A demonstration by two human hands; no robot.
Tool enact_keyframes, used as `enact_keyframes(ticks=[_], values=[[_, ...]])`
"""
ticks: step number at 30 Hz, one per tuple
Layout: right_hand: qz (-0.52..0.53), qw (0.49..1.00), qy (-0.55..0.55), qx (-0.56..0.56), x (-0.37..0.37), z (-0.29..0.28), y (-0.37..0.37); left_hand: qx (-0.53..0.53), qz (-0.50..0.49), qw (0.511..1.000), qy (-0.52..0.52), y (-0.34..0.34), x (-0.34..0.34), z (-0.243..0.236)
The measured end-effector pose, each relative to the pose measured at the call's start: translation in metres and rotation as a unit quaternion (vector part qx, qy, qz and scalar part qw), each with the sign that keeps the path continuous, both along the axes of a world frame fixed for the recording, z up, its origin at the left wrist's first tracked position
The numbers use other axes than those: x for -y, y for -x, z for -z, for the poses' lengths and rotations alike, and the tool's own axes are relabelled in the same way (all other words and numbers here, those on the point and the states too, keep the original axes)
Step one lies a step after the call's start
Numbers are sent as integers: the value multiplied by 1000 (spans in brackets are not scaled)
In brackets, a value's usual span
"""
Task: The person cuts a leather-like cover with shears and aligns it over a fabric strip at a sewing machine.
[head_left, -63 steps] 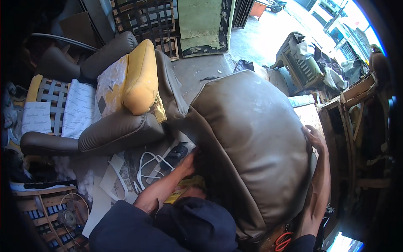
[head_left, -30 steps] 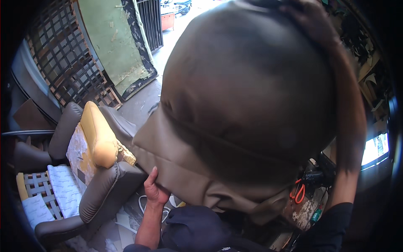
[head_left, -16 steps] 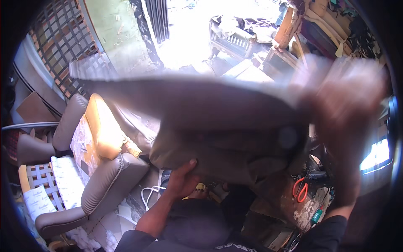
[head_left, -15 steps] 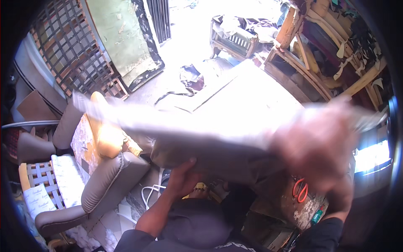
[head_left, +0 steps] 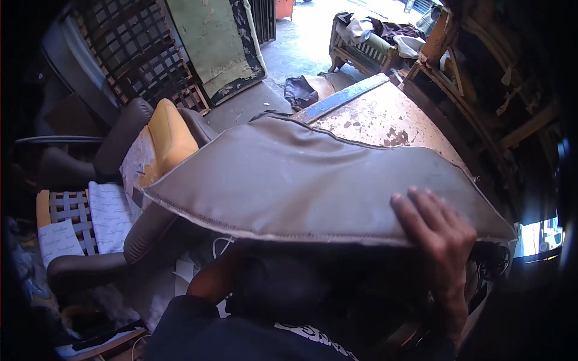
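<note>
A large grey-brown leatherette cover [head_left: 289,180] with stitched seams spreads out in front of me, its pale raw edge toward my body. My right hand [head_left: 436,231] lies over its near edge on the right. The fingers are stretched out and slightly apart on the upper face; the thumb is not visible. Under the cover's left part goes my left forearm [head_left: 211,278], and the cover hides that hand. The far side of the cover overlaps a worn, paint-flecked table [head_left: 391,114] with a blue strip along one edge.
To the left stands a partly upholstered chair with a grey armrest [head_left: 90,268], yellow foam [head_left: 171,135] and a webbed seat [head_left: 72,210]. A webbed frame [head_left: 135,54] and a green panel [head_left: 217,45] lean behind it. Wooden frames [head_left: 457,90] crowd the right; a cloth-laden armchair [head_left: 367,48] stands far off.
The cover was blurred and nearly edge-on; now its broad face is turned up. My right hand has come down onto the near edge. My left hand, visible before, is now underneath.
</note>
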State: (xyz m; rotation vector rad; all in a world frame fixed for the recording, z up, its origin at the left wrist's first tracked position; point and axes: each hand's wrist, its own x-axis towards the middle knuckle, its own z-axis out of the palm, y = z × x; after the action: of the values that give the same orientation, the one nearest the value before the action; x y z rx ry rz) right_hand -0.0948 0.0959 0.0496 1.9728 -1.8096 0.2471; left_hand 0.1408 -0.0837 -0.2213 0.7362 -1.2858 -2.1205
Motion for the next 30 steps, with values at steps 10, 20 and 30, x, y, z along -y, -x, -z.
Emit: enact_keyframes(ticks=[10, 20, 30], values=[[95, 966, 230, 67, 200, -118, 46, -193, -121, 966, -120, -54, 41, -88], [-427, 863, 269, 15, 383, -162, -218, -372, -401, 831, -104, -47, 115, -74], [-339, 922, 67, 176, 505, 87, -250, -295, -242, 873, -303, -66, 103, 132]])
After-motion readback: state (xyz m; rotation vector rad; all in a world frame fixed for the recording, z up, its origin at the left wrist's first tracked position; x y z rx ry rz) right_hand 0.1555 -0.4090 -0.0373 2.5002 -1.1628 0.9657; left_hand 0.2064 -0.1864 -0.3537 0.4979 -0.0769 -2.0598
